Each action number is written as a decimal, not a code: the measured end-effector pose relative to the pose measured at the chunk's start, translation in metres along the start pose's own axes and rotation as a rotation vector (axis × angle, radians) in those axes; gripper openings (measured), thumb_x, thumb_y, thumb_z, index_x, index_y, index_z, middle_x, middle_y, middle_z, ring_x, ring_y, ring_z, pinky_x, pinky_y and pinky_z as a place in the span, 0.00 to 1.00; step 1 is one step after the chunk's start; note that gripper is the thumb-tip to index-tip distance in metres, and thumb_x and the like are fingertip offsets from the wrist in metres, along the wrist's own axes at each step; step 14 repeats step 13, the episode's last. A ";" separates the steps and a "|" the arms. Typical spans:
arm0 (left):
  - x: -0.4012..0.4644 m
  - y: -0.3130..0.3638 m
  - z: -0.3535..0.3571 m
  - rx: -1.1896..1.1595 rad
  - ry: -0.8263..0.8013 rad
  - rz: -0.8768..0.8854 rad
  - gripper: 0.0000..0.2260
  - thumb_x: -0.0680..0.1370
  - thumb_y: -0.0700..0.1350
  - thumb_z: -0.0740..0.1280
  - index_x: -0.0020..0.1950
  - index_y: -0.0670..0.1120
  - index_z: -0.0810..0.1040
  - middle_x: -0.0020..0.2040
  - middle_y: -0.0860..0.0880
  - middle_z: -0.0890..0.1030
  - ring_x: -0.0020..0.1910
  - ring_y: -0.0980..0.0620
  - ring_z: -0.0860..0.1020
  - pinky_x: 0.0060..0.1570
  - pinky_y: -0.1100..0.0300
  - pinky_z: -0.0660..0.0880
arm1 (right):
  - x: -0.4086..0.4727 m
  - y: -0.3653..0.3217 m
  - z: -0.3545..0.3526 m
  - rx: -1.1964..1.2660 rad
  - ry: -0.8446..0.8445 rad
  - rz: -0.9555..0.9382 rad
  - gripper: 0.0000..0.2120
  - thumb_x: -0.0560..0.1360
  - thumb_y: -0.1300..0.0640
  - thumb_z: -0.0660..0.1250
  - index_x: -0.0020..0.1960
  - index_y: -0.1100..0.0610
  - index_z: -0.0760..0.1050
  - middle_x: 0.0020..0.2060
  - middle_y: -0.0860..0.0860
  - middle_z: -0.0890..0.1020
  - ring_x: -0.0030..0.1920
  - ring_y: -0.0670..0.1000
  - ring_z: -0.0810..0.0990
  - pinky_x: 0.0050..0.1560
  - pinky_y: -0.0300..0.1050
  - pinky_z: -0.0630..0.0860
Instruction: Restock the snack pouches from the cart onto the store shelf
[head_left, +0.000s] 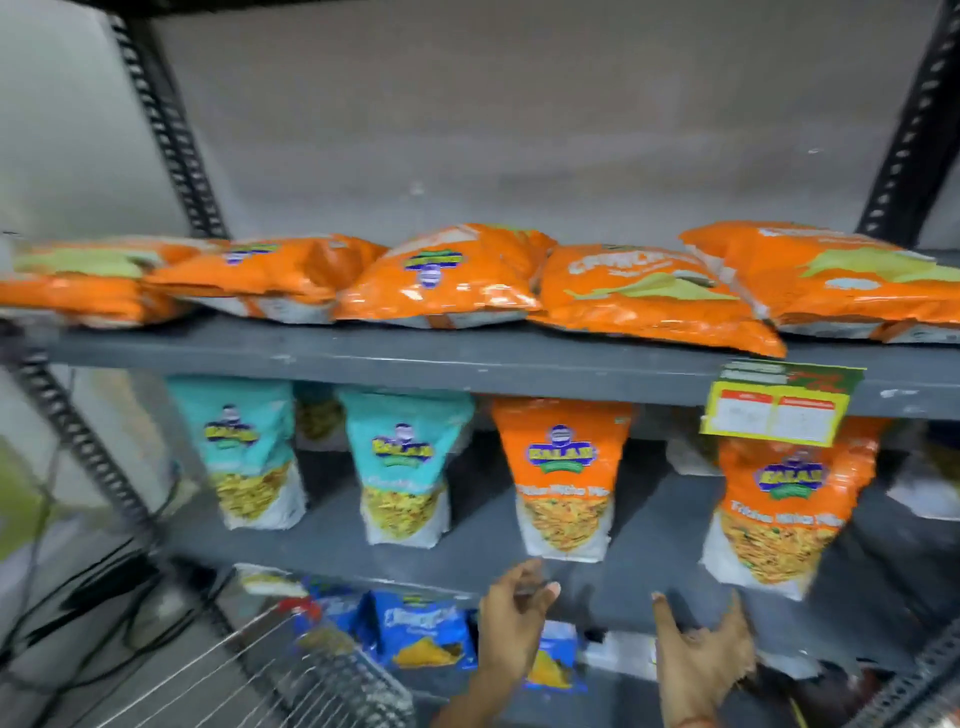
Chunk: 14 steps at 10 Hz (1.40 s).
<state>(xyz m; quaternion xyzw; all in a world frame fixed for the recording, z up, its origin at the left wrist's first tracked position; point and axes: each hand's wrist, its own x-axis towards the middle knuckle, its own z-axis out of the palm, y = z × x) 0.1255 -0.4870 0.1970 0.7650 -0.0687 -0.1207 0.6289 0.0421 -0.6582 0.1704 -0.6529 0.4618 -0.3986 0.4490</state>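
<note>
- Head view looked at a grey metal rack (467, 358), and the whole picture was motion-blurred.
- Upper shelf (363, 353): five orange pouches (441, 275) lay flat in a row from the left edge to the right edge, neighbours touching or overlapping; one near the right overhung the front edge.
- A yellow price tag (779, 410) hung from that front edge, toward the right end.
- Middle shelf (649, 519): two teal pouches (400, 462) stood upright on the left half and two upright orange ones (563, 478) on the right half, with more packs dimly seen behind them.
- Lower level, under the middle shelf: blue packs (421, 631) stood near the front, partly hidden by the hands.
- A wire cart (249, 675) showed at the lower left, its rim beside the rack's left post; what lay inside it could not be made out.
- Left hand (511, 629) reached toward the middle shelf's front edge, just below the left orange pouch, fingers loosely curled and parted, holding nothing.
- Right hand (701, 654) was at the same front edge, between the two upright orange pouches, fingers spread, forefinger raised, holding nothing.
- Dark cables (78, 597) lay on the floor to the left of the rack.
</note>
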 end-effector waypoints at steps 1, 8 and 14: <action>-0.008 -0.010 -0.096 0.002 0.146 -0.019 0.24 0.62 0.62 0.75 0.52 0.50 0.80 0.43 0.49 0.84 0.43 0.57 0.83 0.49 0.58 0.79 | -0.078 -0.027 0.047 0.019 -0.142 -0.046 0.39 0.58 0.49 0.77 0.63 0.66 0.71 0.57 0.71 0.77 0.59 0.69 0.75 0.62 0.65 0.72; 0.134 -0.062 -0.393 -0.056 0.541 -0.192 0.27 0.73 0.44 0.71 0.69 0.47 0.67 0.59 0.46 0.76 0.58 0.43 0.77 0.58 0.45 0.76 | -0.263 -0.120 0.377 -0.055 -1.227 -0.181 0.40 0.62 0.52 0.77 0.70 0.53 0.63 0.62 0.52 0.75 0.62 0.52 0.75 0.62 0.57 0.75; 0.140 -0.058 -0.376 -0.260 0.469 -0.142 0.27 0.73 0.34 0.69 0.70 0.41 0.66 0.58 0.44 0.76 0.51 0.48 0.74 0.45 0.65 0.76 | -0.258 -0.122 0.403 0.029 -1.121 -0.152 0.38 0.62 0.52 0.78 0.68 0.52 0.67 0.59 0.56 0.81 0.59 0.53 0.79 0.58 0.52 0.77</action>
